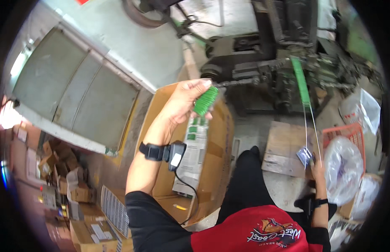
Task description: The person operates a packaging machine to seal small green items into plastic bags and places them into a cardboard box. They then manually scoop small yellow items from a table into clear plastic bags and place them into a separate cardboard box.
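Note:
Raised over a tall cardboard box [222, 138], my left hand [188, 98] is closed around a stack of thin green pieces [206, 101]; their exact kind is unclear. Inside the box, printed paper [188, 155] lines one side, and a few similar green pieces [192, 132] lie on it. My right hand [318, 171] is low at the right, beside a small blue-and-white object [304, 155]. Its fingers are small and partly hidden, so I cannot tell its grip. Two thin pale rods or wires run from near this hand up to a long green strip [300, 80] at the machine.
A dark, greasy machine [245, 63] fills the far side. Right of me stand a wooden board [283, 147], an orange crate [344, 131] and a clear plastic bag [343, 168]. Cardboard boxes [92, 231] are piled at the lower left, near a grey metal cabinet [73, 84].

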The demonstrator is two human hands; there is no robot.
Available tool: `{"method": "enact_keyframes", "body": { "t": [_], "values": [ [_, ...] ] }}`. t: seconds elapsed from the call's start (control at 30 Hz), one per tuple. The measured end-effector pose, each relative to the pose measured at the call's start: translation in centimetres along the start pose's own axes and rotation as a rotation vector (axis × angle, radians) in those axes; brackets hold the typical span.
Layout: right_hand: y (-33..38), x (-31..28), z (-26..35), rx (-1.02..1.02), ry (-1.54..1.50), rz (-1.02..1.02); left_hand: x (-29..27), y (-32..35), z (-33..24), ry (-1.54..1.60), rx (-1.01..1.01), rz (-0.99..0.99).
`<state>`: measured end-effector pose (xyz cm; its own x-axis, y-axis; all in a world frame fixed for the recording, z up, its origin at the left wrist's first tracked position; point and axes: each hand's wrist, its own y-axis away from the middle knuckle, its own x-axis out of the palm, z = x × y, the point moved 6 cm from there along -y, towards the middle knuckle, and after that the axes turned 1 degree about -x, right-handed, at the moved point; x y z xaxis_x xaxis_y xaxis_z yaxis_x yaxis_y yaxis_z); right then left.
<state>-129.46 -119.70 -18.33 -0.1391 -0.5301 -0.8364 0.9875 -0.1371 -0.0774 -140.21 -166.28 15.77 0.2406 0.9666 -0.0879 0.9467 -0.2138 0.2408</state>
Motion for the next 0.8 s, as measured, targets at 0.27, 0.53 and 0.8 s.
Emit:
{"method": "enact_keyframes", "body": {
  "t": [0.27,0.53,0.8],
  "values": [
    [-1.1,4.5,-6.1,0.034,0.163,0.056,-21.3,-2.6,22.4,-0.025,-0.078,-0.644],
    [-1.9,2.8,0.1,-0.031,0.35,0.05,-25.8,-7.2,52.0,-0.197,-0.305,-0.919],
    [-1.7,2.5,1.1,-0.059,0.357,0.003,-23.3,-8.7,53.3,-0.207,-0.181,-1.145]
  ]
}}
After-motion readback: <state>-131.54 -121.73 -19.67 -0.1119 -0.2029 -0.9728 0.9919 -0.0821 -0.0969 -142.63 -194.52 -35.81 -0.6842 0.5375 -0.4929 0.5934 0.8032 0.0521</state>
